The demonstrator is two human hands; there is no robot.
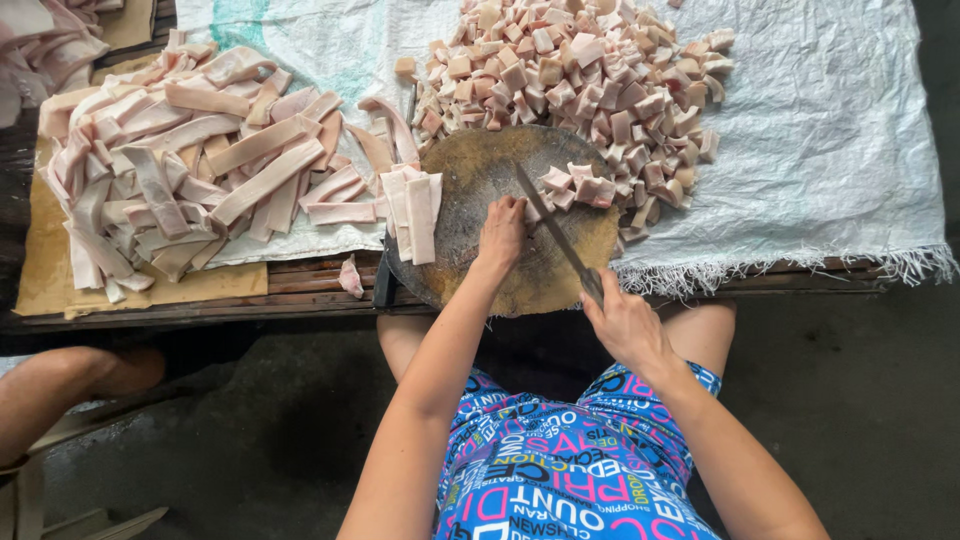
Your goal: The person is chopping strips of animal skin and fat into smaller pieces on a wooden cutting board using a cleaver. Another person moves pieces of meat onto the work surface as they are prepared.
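2 hands, long knife, round worn board, pale fatty cubes

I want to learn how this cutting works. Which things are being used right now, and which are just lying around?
In use:
- knife in the right hand
- left hand holding meat on the round board
- cut cubes on the board
- strips on the board

Lying about:
- pile of strips
- pile of cubes
- white sack
- cardboard

- Long pale pink-and-cream meat strips, upper left of frame.
- Pale pink, cream-edged meat cubes, top centre.
- Round brown, dark-stained wooden chopping board, centre.
- White woven plastic sheet with fringed edge, upper right.
- Blue garment patterned with multicoloured lettering, bottom centre.
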